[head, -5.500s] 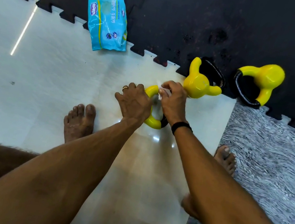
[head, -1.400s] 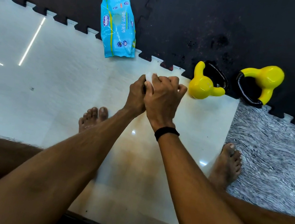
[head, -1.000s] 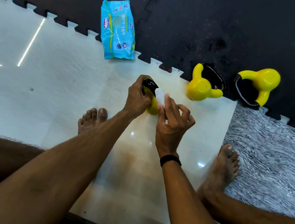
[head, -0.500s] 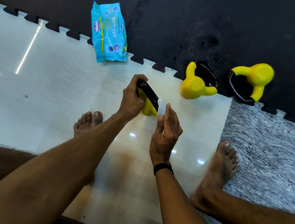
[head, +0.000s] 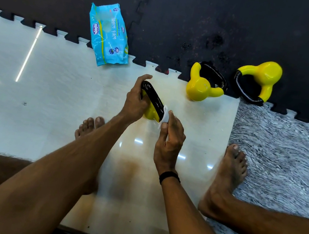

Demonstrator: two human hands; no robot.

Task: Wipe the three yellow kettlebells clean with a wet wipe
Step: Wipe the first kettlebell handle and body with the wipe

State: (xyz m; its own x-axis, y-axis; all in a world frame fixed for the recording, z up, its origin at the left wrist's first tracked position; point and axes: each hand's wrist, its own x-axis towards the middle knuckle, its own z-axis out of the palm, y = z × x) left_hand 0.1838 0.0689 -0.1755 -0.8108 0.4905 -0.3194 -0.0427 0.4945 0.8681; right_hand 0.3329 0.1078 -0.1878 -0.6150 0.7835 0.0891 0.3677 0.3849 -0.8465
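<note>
three yellow kettlebells: one in the left hand, two lying apart.

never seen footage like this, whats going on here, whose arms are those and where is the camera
There is no machine: a person wears a camera on the head, looking down at their own arms and bare feet. The left hand grips the black handle of a yellow kettlebell on the pale floor tile. The right hand pinches a white wet wipe against that handle's end. Two more kettlebells lie further off: one at the tile's edge, one on the dark mat. A blue pack of wipes lies across the mat's edge.
</note>
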